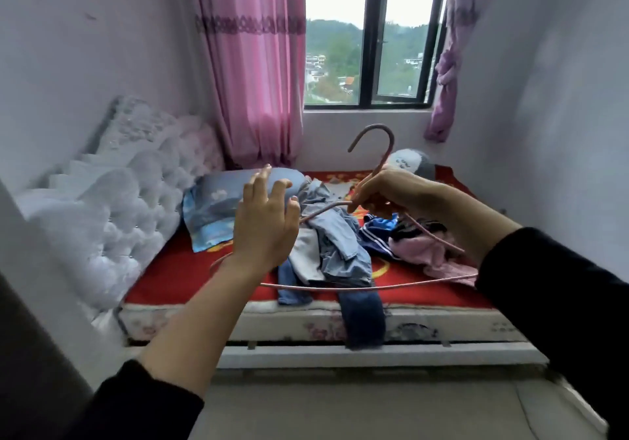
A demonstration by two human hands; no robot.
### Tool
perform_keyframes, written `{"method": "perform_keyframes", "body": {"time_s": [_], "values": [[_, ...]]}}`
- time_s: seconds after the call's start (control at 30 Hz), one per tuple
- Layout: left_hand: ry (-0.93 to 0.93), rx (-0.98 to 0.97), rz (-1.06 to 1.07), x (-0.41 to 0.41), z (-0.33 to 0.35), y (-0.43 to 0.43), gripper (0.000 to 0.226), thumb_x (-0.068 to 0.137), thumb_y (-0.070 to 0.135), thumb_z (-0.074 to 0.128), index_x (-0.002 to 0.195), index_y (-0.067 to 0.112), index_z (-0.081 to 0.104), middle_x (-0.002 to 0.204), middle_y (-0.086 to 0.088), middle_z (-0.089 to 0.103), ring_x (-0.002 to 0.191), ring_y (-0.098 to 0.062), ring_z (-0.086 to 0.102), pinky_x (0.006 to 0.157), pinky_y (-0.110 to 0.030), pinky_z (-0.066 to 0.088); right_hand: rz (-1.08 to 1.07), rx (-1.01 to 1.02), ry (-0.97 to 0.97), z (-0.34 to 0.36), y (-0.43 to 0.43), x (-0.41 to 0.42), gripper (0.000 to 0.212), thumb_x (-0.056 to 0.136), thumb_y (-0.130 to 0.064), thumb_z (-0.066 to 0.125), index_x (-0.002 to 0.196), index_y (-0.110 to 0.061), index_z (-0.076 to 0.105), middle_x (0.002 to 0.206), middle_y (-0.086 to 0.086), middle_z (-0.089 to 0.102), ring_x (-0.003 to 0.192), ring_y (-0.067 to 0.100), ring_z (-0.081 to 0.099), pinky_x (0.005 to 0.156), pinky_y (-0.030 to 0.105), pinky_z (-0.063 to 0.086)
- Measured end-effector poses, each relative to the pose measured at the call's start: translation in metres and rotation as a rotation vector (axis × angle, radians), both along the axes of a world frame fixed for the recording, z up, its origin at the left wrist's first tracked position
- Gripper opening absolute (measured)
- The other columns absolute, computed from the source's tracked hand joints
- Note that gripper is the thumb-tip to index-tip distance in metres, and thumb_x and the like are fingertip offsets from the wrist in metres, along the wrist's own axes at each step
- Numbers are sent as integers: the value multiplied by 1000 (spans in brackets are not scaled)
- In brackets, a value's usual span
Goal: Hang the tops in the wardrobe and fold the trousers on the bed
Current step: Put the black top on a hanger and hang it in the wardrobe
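My right hand [391, 193] grips a pink wire hanger [340, 288] at the neck, hook up, held in the air over the bed. My left hand [263, 222] is raised beside the hanger's left shoulder with fingers spread, holding nothing. Below them, on the red bedspread [177, 276], lies a heap of clothes: light denim pieces [335, 249], a blue top with white stripes [376, 233], a pink fluffy garment [420, 251] and dark jeans [362, 317] that hang over the mattress edge. The wardrobe is out of view.
A blue pillow [214, 208] lies at the bed's left, against a white tufted headboard [126, 194]. A grey and white soft toy [408, 162] sits at the far side under the window [367, 34]. Pink curtains [252, 65] hang at the left. Walls close in on both sides.
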State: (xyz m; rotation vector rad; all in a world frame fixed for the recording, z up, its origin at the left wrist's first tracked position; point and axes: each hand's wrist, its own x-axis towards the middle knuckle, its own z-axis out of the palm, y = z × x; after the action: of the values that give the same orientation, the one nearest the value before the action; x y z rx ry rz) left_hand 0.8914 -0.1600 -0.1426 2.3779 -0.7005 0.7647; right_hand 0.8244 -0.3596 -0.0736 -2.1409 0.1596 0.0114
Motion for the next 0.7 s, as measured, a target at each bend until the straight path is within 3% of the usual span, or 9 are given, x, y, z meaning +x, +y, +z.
{"method": "perform_keyframes", "body": {"time_s": [0.1, 0.2, 0.33, 0.7], "values": [[134, 59, -52, 10, -27, -82, 46, 92, 33, 33, 127, 10, 52, 150, -15, 31, 139, -28, 23, 109, -43, 25, -116, -25, 29, -29, -69, -10, 40, 71, -9, 70, 93, 22, 60, 66, 14, 47, 53, 17, 39, 46, 24, 31], [218, 118, -110, 16, -49, -153, 52, 88, 37, 27, 126, 11, 53, 146, -14, 34, 136, -27, 25, 109, -41, 26, -217, -46, 51, -56, -131, -15, 40, 69, -11, 73, 92, 20, 62, 72, 15, 56, 63, 23, 48, 57, 31, 38], [331, 230, -186, 25, -75, -231, 39, 97, 31, 37, 130, 12, 49, 147, -13, 32, 136, -27, 24, 107, -42, 28, -308, -57, 79, -88, -203, -19, 26, 77, -3, 65, 87, 21, 61, 65, 12, 54, 52, 14, 45, 49, 25, 37], [484, 397, -299, 139, -163, -424, 35, 97, 31, 33, 120, 11, 51, 141, -13, 38, 133, -30, 27, 104, -45, 35, -453, -98, 205, -175, -389, 64, 15, 78, -2, 57, 77, 4, 71, 58, 5, 59, 49, 17, 51, 42, 22, 41]]}}
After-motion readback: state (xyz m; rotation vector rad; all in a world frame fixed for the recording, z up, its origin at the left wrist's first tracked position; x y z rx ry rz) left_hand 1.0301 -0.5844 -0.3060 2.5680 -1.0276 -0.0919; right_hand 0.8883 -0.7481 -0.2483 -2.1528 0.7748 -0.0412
